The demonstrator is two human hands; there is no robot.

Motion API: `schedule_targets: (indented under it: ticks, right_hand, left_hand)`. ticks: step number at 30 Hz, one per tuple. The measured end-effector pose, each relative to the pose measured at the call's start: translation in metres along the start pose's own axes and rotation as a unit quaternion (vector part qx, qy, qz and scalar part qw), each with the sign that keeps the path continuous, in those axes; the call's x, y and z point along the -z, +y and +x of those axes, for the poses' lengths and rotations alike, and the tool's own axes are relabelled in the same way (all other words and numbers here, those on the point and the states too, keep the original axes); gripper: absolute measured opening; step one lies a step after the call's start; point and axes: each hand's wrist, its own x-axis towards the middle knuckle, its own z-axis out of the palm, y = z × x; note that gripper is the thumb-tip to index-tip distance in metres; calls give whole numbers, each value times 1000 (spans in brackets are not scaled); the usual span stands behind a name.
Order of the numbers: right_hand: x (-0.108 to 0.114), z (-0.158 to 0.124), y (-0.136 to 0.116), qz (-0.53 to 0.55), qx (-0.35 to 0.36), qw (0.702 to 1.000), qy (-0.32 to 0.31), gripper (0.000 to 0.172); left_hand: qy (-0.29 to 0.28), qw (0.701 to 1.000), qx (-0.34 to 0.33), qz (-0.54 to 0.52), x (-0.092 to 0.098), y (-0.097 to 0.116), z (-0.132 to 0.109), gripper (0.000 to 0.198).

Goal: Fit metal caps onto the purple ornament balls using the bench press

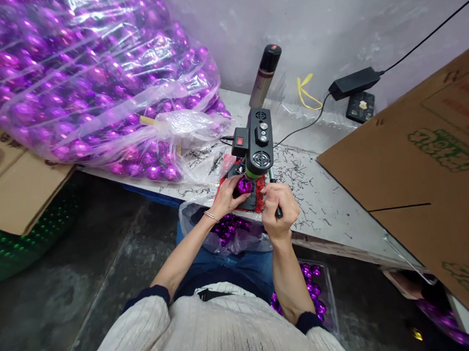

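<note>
Purple and shiny, the ball (243,185) at the black machine's (261,139) near end looks light, slick and easily dented; pinch its sides, as your left hand (228,197) does, while your right hand (280,208) clenches the handle (278,212).

- Left hand (227,198) holds a shiny purple ball (244,185) beneath the black machine (261,142).
- Right hand (281,207) grips a black handle (278,212).
- Clear bag (185,121) of purple balls (153,171) at the bench's (336,211) left.
- Cardboard box (401,170) at right.
</note>
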Motion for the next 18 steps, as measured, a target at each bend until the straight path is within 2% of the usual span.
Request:
schedule_targets:
  ticks: [6,18]
  right_hand:
    - [-1,-6,1,2,1,1000,6,23]
    - [-21,-50,25,40,-17,998,52,23]
  left_hand:
    - [19,999,22,-36,-12,-4,-5,69]
    - [33,998,8,-43,-13,-4,-8,66]
